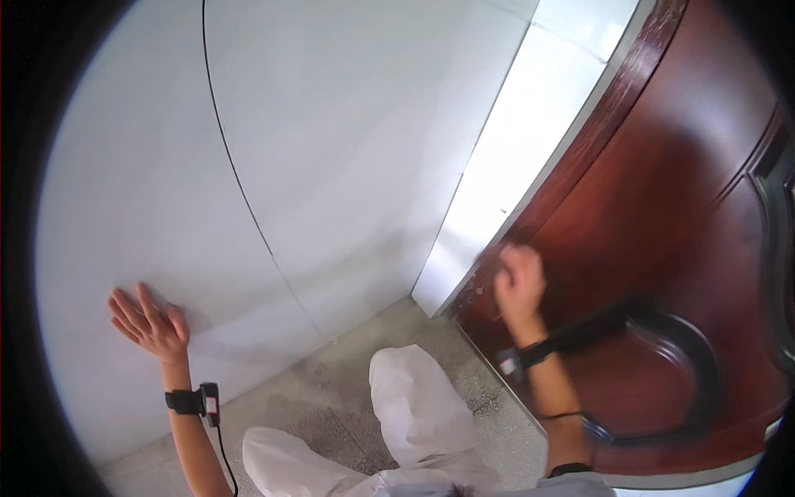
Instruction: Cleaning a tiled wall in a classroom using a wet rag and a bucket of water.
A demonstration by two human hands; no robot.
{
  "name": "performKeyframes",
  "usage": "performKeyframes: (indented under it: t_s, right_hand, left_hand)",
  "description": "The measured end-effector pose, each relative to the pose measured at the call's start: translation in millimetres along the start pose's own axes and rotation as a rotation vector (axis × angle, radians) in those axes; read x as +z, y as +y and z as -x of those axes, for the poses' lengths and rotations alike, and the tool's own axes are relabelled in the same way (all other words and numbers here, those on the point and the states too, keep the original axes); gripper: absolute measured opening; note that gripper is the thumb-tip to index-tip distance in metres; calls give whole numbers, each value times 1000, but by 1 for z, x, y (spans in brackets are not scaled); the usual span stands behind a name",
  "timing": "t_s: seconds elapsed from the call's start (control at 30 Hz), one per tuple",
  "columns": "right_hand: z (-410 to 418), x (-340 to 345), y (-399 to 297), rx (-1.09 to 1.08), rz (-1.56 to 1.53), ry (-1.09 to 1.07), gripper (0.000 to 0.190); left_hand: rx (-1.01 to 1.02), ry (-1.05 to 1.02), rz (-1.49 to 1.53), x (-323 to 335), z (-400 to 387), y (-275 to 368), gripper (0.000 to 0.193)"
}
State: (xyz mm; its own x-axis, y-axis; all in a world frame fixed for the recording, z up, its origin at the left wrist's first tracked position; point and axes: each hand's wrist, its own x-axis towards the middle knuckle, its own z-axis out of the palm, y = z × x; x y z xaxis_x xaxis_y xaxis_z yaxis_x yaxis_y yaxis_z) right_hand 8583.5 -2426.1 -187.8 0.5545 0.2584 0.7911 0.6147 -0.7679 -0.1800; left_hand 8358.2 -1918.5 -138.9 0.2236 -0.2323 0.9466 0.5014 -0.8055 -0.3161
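Note:
My left hand (151,328) lies against a white tiled wall (348,124), or just in front of it, with its fingers apart and nothing held. At the right, my right hand (520,282) is blurred, its fingers curled. It is in front of the lower edge of a dark red panelled wooden door (627,211), close to the door frame. Whether it touches the door or grips anything small I cannot tell. Each wrist wears a black strap with a small device, such as the left wrist device (210,404).
A bright white tiled door jamb (515,130) stands between wall and door. Dark, speckled stone flooring (323,428) shows around my bent knees in pale trousers (416,397). From the left wrist device hangs a black cable (225,456). Raised dark mouldings (770,236) run along the door.

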Motion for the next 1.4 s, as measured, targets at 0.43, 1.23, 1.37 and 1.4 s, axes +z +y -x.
performKeyframes:
  t_s: [0.43,1.23,1.37,1.4]
  right_hand:
    - [-85,-8,62,-426,843,-13,14]
    - [-282,-147,19,-345,705,363,18]
    - [-183,-84,31,-274,663,176,29]
    - [-160,-72,36,-297,638,132,25]
  left_hand:
    - [-34,45,9,3,-4,6,50]
    - [-19,15,-30,-1,-9,8,54]
    - [-23,-9,-28,1,-5,14,55]
    - [-26,-10,-32,0,-7,14,55]
